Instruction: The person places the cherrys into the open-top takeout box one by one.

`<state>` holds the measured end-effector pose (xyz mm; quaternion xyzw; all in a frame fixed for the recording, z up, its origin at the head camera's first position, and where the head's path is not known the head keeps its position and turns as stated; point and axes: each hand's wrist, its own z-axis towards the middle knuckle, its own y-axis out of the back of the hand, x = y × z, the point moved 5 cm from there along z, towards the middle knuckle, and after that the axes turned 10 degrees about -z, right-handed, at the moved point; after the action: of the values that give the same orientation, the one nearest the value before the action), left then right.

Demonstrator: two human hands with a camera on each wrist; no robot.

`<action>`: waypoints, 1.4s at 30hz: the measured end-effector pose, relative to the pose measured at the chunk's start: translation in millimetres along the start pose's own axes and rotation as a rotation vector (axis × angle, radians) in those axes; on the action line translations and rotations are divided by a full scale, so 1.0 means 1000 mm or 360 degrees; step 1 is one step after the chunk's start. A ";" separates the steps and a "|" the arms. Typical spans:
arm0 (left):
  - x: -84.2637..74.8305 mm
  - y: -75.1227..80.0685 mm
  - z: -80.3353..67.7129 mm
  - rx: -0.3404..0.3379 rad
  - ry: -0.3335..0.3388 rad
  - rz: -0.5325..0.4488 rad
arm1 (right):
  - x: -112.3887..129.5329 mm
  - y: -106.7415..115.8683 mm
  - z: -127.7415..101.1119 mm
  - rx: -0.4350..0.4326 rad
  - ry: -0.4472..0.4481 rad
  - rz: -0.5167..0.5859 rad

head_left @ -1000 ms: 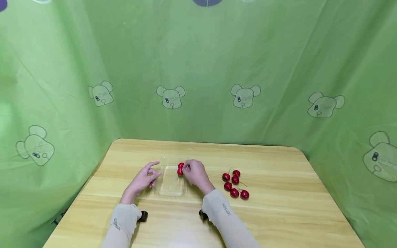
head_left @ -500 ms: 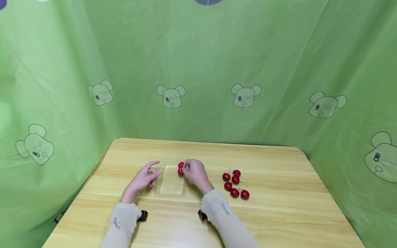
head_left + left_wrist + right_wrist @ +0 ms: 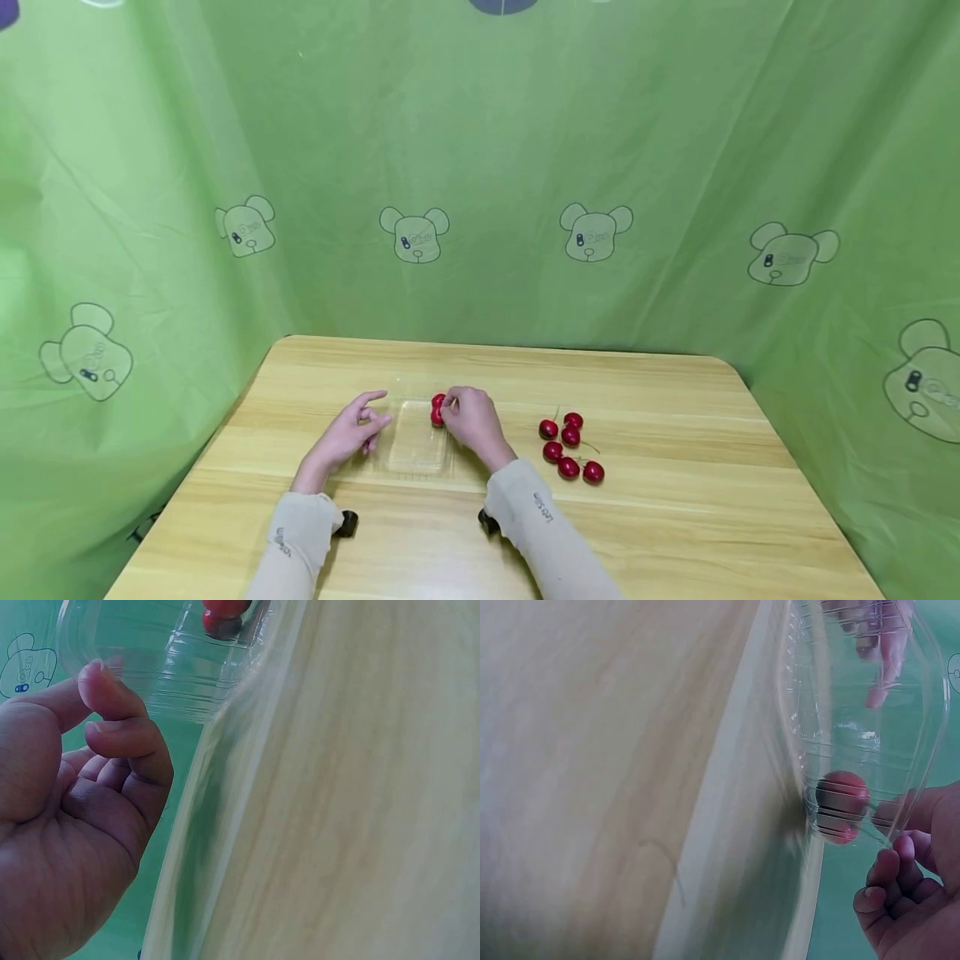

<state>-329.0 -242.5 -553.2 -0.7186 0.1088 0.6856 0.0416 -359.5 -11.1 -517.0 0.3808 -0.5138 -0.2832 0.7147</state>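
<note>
A clear plastic box (image 3: 416, 437) stands on the table between both hands. Two red cherries (image 3: 438, 414) lie against its right wall, seen through the ribbed plastic in the right wrist view. My right hand (image 3: 474, 421) is at that wall, thumb and index finger pinching by the cherry (image 3: 842, 806); a thin stem runs from the fruit toward the fingertips. My left hand (image 3: 347, 432) hovers by the box's left side, index finger extended and the other fingers loosely bent. In the left wrist view its fingers (image 3: 112, 697) overlap the box's edge and hold nothing.
Several red cherries with stems (image 3: 568, 468) lie on the wooden table (image 3: 690, 500) right of the right hand. A green curtain (image 3: 495, 292) with bear-head prints surrounds the table's back and sides.
Both hands, the box and the cherries keep almost the same places. Only a slight shift of the whole head view shows.
</note>
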 end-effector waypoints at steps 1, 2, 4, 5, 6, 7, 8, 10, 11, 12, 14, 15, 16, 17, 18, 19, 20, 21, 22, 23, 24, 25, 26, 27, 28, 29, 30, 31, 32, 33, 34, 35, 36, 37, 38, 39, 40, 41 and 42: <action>0.000 0.000 0.000 -0.0001 0.0000 0.0002 | 0.000 0.000 0.000 -0.0006 0.0001 -0.0003; 0.000 0.000 0.000 0.0001 0.0000 0.0002 | 0.000 0.000 0.000 -0.0012 0.0004 -0.0004; 0.001 0.000 0.000 0.0003 -0.0002 0.0005 | 0.000 0.000 0.000 -0.0025 0.0009 -0.0011; 0.001 0.000 0.000 0.0002 -0.0003 0.0003 | -0.001 0.000 0.000 -0.0025 0.0008 -0.0010; 0.001 0.000 0.001 0.0002 -0.0004 0.0001 | -0.001 -0.001 0.000 -0.0025 0.0007 -0.0010; 0.002 0.000 0.001 -0.0001 -0.0005 -0.0001 | -0.001 0.000 0.001 -0.0029 0.0010 -0.0012; 0.002 0.001 0.001 -0.0003 -0.0005 -0.0004 | -0.001 -0.001 0.001 -0.0027 0.0008 -0.0014; 0.002 0.001 0.001 0.0000 -0.0009 -0.0001 | -0.002 -0.001 0.001 -0.0023 0.0008 -0.0020; 0.002 0.001 0.001 -0.0001 -0.0007 -0.0003 | -0.002 -0.001 0.001 -0.0023 0.0008 -0.0025; 0.002 0.001 0.001 -0.0001 -0.0005 -0.0005 | -0.002 -0.001 0.001 -0.0022 0.0009 -0.0027; 0.002 0.000 0.001 0.0000 -0.0002 -0.0001 | -0.002 -0.001 0.001 -0.0018 0.0012 -0.0030; 0.002 0.000 0.001 0.0002 0.0000 0.0000 | -0.002 -0.001 0.001 -0.0011 0.0008 -0.0030; 0.003 0.000 0.001 0.0000 0.0004 -0.0002 | -0.002 -0.001 0.001 -0.0005 0.0005 -0.0024; 0.003 0.000 0.000 -0.0005 0.0007 -0.0004 | -0.002 -0.002 0.001 0.0003 0.0002 -0.0017; 0.003 0.000 0.000 -0.0004 0.0002 -0.0002 | -0.002 -0.002 0.001 0.0012 -0.0002 -0.0009; 0.003 0.000 0.000 -0.0005 -0.0001 0.0001 | -0.002 -0.002 0.001 0.0018 -0.0005 -0.0003; 0.003 0.000 0.000 -0.0006 -0.0003 0.0003 | -0.002 -0.003 0.001 0.0023 -0.0008 0.0001; 0.003 0.000 0.000 -0.0004 -0.0005 0.0004 | -0.003 -0.003 0.000 0.0026 -0.0011 0.0007; 0.003 0.000 0.000 -0.0005 -0.0008 0.0006 | -0.003 -0.002 0.000 0.0027 -0.0011 0.0014; 0.003 0.000 0.000 -0.0005 -0.0012 0.0008 | -0.003 -0.002 0.000 0.0028 -0.0012 0.0014; 0.003 0.000 0.001 -0.0007 -0.0012 0.0008 | -0.003 -0.002 0.000 0.0029 -0.0014 0.0017; 0.003 0.000 0.001 -0.0009 -0.0011 0.0008 | -0.003 -0.002 0.000 0.0030 -0.0013 0.0022; 0.003 0.000 0.001 -0.0007 -0.0013 0.0008 | -0.003 -0.002 0.000 0.0031 -0.0013 0.0025; 0.003 0.000 0.001 -0.0004 -0.0016 0.0008 | -0.003 -0.001 0.000 0.0033 -0.0014 0.0029; 0.003 0.001 0.002 -0.0006 -0.0016 0.0009 | -0.002 -0.001 0.000 0.0035 -0.0015 0.0031; 0.003 0.001 0.002 -0.0005 -0.0017 0.0012 | -0.002 -0.001 0.000 0.0035 -0.0015 0.0033; 0.003 0.001 0.002 -0.0002 -0.0019 0.0014 | -0.002 0.000 0.001 0.0035 -0.0013 0.0038; 0.002 0.001 0.002 -0.0001 -0.0018 0.0015 | -0.002 0.000 0.001 0.0035 -0.0009 0.0040; 0.002 0.002 0.002 -0.0002 -0.0016 0.0017 | -0.002 0.000 0.001 0.0036 -0.0006 0.0038; 0.002 0.002 0.002 -0.0005 -0.0013 0.0016 | -0.002 0.000 0.001 0.0037 -0.0004 0.0039; 0.002 0.002 0.002 -0.0010 -0.0009 0.0016 | -0.002 0.000 0.001 0.0036 -0.0002 0.0039; 0.002 0.002 0.002 -0.0009 -0.0008 0.0018 | -0.002 0.001 0.001 0.0035 0.0000 0.0042; 0.001 0.002 0.002 -0.0006 -0.0011 0.0017 | -0.002 0.000 0.001 0.0036 0.0000 0.0044; 0.001 0.001 0.002 -0.0009 -0.0007 0.0016 | -0.003 0.001 0.001 0.0034 0.0000 0.0049; 0.001 0.001 0.002 -0.0007 -0.0006 0.0018 | -0.003 0.000 0.001 0.0035 0.0000 0.0055; 0.002 0.001 0.002 -0.0006 -0.0004 0.0017 | -0.003 0.000 0.000 0.0039 -0.0003 0.0063; 0.002 0.001 0.002 -0.0005 -0.0002 0.0019 | -0.004 0.000 0.000 0.0041 -0.0004 0.0072; 0.002 0.000 0.001 -0.0002 -0.0001 0.0021 | -0.004 -0.001 -0.001 0.0046 -0.0005 0.0079; 0.003 0.000 0.001 -0.0001 0.0001 0.0024 | -0.005 -0.001 -0.001 0.0050 -0.0006 0.0088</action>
<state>-330.2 -242.7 -556.1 -0.7180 0.1139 0.6857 0.0363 -359.8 -7.7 -520.5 0.3772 -0.5298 -0.2560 0.7152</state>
